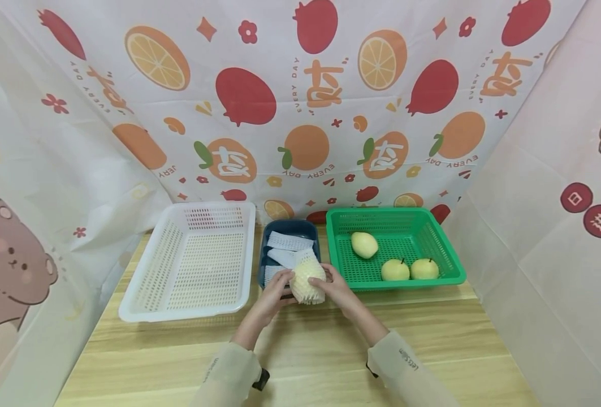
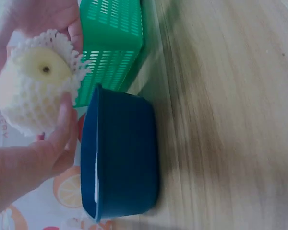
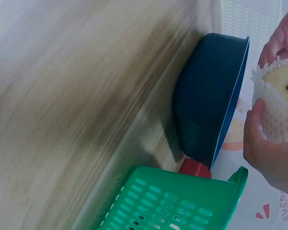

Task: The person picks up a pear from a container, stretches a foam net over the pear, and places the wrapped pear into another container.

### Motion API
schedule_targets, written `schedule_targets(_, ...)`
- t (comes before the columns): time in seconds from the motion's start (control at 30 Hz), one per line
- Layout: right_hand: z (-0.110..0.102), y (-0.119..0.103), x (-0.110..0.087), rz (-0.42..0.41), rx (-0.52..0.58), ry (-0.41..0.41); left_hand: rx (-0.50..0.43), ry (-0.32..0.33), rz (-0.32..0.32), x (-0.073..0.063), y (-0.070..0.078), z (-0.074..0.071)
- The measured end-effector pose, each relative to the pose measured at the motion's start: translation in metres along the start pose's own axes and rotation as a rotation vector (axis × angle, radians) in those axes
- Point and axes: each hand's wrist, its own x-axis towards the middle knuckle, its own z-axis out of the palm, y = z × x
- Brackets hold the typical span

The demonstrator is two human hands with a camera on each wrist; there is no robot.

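Note:
A pale yellow pear [image 2: 43, 67] sits inside a white foam net sleeve [image 1: 306, 280], held in both hands above the front of a dark blue bin. My left hand [image 1: 275, 294] grips the sleeved pear from the left, its thumb on the netting. From the right, my right hand [image 1: 337, 287] holds the same pear, thumb across the foam. In both wrist views one end of the fruit shows bare at the sleeve's opening, with a small dark spot at its centre. The blue bin [image 2: 127, 153] holds several flattened foam sleeves [image 1: 290, 241].
To the right, a green basket [image 1: 445, 249] carries two upright pears [image 1: 395, 270] and another pear [image 1: 364, 245] lying tilted. A white perforated basket [image 1: 185, 312] stands on the left. The wooden table [image 1: 310, 356] extends in front, and a printed fruit curtain [image 1: 300, 186] hangs behind.

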Motion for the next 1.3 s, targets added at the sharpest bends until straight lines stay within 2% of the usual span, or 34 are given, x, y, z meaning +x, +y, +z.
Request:
schedule_targets(0.23,-0.001,0.004,0.003,0.010,0.221,-0.053,-0.045,-0.012,-0.018,0.001,-0.004,-0.003)
schedule_targets(0.4,-0.003,0.005,0.003,0.002,0.275,-0.106,-0.139,-0.058,-0.039,0.001,-0.005,-0.001)
schedule_targets(0.53,-0.006,0.002,0.001,0.000,0.218,-0.115,-0.179,-0.051,-0.043,0.000,-0.003,0.001)
schedule_targets(0.67,-0.009,0.000,0.001,0.014,0.145,-0.086,-0.145,-0.020,-0.037,0.000,-0.002,0.002)
schedule_targets(0.8,-0.008,-0.002,0.000,0.013,0.030,-0.069,-0.084,-0.028,-0.020,0.001,-0.003,0.004)
schedule_targets(0.97,-0.008,-0.004,0.000,-0.001,-0.087,-0.104,-0.020,-0.078,-0.002,0.001,-0.003,0.002)
schedule_targets(1.17,-0.014,-0.006,-0.004,-0.057,-0.094,-0.219,0.061,-0.187,0.023,-0.002,-0.006,-0.007)
schedule_targets(1.3,-0.016,-0.015,-0.012,-0.106,-0.090,-0.276,0.125,-0.208,0.087,-0.003,-0.008,-0.010)
